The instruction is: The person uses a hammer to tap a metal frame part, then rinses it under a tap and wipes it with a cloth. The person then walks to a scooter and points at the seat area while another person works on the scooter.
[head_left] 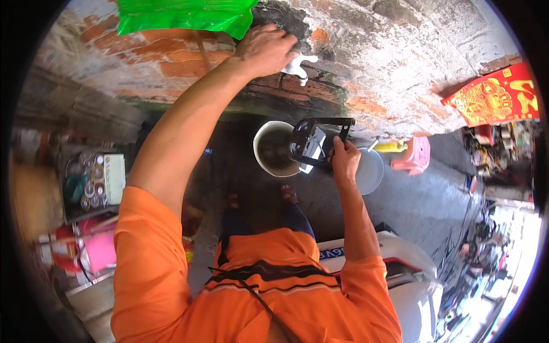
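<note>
At the brick wall, my left hand (266, 50) is curled round the base of a white tap (297, 67); its fingertips are hidden. The tap's spout points down. My right hand (344, 160) grips one side of a black frame (321, 122), a U-shaped piece with a rounded glossy black end and a pale, shiny panel inside; I cannot make out its exact kind. That frame is held over the right rim of a round, pale bucket (257, 150) with murky contents, standing on the floor below the wall.
A translucent basin (370, 171) lies beyond my right hand, near a yellow bottle (390, 147) and a pink stool (414, 155). Green plastic (183, 16) hangs at the upper left. A white vehicle (409, 286) stands at my right; a crate of jars (91, 180) is at left.
</note>
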Available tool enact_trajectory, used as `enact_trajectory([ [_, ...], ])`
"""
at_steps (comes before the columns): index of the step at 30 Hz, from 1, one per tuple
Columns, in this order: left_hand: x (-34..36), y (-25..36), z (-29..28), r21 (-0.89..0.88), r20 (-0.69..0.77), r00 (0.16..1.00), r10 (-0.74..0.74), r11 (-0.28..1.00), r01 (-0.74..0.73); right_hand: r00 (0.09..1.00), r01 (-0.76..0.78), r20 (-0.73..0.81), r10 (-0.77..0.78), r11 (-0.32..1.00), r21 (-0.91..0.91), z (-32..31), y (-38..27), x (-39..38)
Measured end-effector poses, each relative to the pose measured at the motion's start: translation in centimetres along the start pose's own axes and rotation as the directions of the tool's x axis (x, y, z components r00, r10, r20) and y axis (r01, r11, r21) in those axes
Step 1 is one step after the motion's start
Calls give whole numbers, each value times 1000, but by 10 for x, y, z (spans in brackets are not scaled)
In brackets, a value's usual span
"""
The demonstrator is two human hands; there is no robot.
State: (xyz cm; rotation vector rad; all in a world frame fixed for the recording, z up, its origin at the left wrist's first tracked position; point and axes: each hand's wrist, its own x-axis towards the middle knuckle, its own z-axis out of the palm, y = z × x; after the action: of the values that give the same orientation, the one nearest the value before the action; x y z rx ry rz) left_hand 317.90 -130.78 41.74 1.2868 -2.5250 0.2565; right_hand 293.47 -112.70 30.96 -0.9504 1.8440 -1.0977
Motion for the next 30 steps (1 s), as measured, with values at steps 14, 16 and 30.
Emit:
enact_trajectory([
  [14, 31, 20, 19, -187, 71, 997, -23, 982, 36, 939, -34, -279, 204, 858, 513, 84, 0, -31],
  [16, 32, 19, 21, -179, 22, 999, -38, 983, 41, 940, -29, -275, 201, 851, 524, 95, -5, -33],
  [30, 30, 24, 15, -178, 73, 994, -84, 979, 95, 940, -9, -266, 216, 791, 612, 115, -10, -32],
])
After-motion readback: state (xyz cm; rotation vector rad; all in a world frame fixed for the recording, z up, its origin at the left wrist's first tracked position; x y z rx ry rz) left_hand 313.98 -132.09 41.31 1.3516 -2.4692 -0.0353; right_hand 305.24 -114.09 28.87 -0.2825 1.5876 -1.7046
